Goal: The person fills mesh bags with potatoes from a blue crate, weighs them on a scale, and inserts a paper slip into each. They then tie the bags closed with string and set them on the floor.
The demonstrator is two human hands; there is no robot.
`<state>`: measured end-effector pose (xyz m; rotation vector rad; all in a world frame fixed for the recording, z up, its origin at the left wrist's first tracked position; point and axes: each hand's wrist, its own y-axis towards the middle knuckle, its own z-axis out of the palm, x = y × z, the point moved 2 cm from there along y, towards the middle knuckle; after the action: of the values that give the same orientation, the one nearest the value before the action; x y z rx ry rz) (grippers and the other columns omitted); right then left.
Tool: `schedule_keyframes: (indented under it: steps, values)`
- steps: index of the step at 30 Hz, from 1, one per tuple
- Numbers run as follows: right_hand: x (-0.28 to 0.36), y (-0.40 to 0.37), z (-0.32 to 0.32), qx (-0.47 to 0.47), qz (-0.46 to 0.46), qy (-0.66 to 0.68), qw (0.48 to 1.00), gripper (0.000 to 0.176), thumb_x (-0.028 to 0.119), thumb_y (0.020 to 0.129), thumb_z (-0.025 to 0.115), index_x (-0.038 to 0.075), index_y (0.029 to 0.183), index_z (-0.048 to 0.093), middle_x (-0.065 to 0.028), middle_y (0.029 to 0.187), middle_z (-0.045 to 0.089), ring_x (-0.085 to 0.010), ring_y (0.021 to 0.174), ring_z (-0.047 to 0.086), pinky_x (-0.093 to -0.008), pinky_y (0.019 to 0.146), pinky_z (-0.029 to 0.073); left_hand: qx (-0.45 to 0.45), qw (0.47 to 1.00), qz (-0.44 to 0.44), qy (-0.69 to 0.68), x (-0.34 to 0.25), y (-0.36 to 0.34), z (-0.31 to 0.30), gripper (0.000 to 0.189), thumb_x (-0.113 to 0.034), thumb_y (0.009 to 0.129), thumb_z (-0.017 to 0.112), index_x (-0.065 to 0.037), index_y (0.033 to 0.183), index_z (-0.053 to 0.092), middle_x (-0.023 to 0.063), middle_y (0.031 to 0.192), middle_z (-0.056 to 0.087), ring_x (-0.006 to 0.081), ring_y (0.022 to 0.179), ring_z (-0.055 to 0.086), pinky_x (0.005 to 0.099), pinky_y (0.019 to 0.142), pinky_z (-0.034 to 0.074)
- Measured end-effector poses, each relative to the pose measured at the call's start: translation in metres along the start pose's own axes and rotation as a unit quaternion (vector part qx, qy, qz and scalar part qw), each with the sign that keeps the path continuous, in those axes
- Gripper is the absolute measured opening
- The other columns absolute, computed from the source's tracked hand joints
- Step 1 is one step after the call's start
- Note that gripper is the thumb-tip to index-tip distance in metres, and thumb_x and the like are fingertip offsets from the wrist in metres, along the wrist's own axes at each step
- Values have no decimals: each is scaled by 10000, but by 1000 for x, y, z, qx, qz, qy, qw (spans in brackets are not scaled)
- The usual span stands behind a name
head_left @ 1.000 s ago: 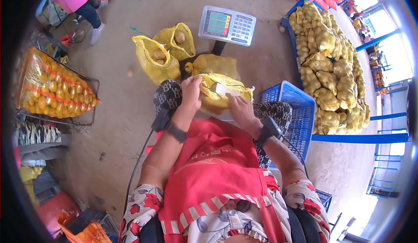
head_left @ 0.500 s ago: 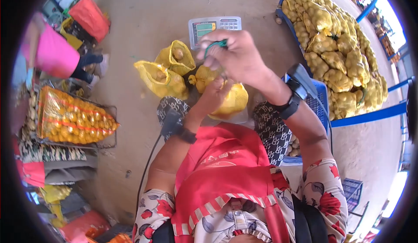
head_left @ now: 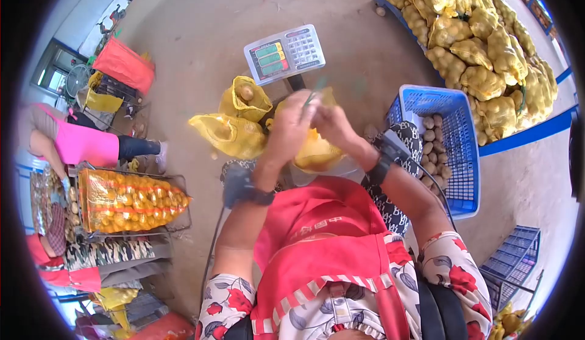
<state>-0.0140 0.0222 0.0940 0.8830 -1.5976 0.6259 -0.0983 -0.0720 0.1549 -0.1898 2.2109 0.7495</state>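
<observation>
My left hand point(head_left: 287, 129) and my right hand point(head_left: 336, 128) meet over the gathered top of a yellow mesh bag point(head_left: 318, 152). Both are closed, with fingers curled at a thin green string point(head_left: 312, 96), part of which is smeared by motion. The fingers hide most of the bag's neck. That bag rests on the scale's platform point(head_left: 332, 179) between my knees. Left of my hands stand two opened yellow mesh bags: the nearer bag point(head_left: 228, 137) and the farther bag point(head_left: 245, 101), which shows a potato point(head_left: 246, 92) in its mouth.
Ahead is a scale display point(head_left: 285, 54). To my right sits a blue crate point(head_left: 463, 151) holding potatoes point(head_left: 434, 148), with stacked full mesh bags point(head_left: 481, 53) beyond. On the left, a person in pink point(head_left: 85, 140) stands near a large bag of orange-looking produce point(head_left: 131, 201).
My right hand has come down from beside the scale display to join my left hand at the bag's neck, bringing the green string. The view has shifted, showing more of the blue crate.
</observation>
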Motion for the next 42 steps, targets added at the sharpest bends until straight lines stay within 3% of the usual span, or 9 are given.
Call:
schedule_keyframes:
  steps: [3,5,8,11,18,31,37,39,42]
  values:
    - [-33,11,-13,-82,85,248,962,337,248,912,476,2,719,602,-39,565,545,-94,431,473,-235,390,372,-70,948,-196,-240,34,-38,-19,319,-200,926,433,40,1120,513,185,1066,597,284,999,574,353,879,450]
    - [-50,8,-15,-109,119,348,924,333,256,909,481,5,726,602,-36,561,541,-87,426,458,-228,391,370,-7,576,-400,-713,95,-103,13,523,-414,929,368,47,1131,512,244,1028,590,342,1020,565,491,903,433]
    - [-35,-6,-10,-96,134,377,912,307,280,912,477,26,772,579,-18,570,527,-99,440,458,-238,417,374,16,391,-569,-723,30,-112,65,820,-615,828,423,68,1272,332,260,1232,452,396,1155,441,489,930,413]
    - [-30,-41,15,-40,-145,-24,988,261,255,919,455,44,800,550,-35,600,526,-160,501,509,-303,478,411,-96,348,-361,-860,71,-112,116,919,-625,798,474,97,1308,224,267,1321,346,408,1207,373,489,927,413]
    - [-32,-106,-13,58,-51,14,997,329,248,894,518,25,659,581,-24,570,558,-148,501,503,-309,466,394,29,256,-475,-842,170,-98,133,553,-398,826,597,53,1117,463,206,1058,557,282,965,582,458,813,500]
    - [-89,-70,-4,-331,356,439,755,258,229,938,435,32,840,570,2,680,564,-70,495,469,-220,409,378,18,627,-690,-361,116,-48,96,225,-46,879,426,59,1052,525,187,933,629,304,858,638,462,724,545]
    - [-31,-89,-33,-310,-172,-102,929,154,115,867,540,-19,878,614,-55,647,578,-115,564,529,-305,507,413,7,609,-670,-424,124,-50,110,228,-54,873,425,33,1049,541,146,957,635,259,802,653,451,660,561]
    - [-34,-90,-34,-334,-142,-100,927,246,131,871,502,-26,721,618,-134,619,585,-231,597,586,-325,527,429,28,565,-681,-465,135,-53,110,226,-74,874,431,26,1034,555,135,924,645,255,785,654,451,602,555]
    - [-111,-79,-24,-339,297,125,884,286,169,826,547,-39,636,596,-186,564,550,-316,576,569,-412,528,404,387,789,-400,258,109,-28,93,168,-80,821,497,-11,874,640,171,784,646,240,747,654,382,546,519]
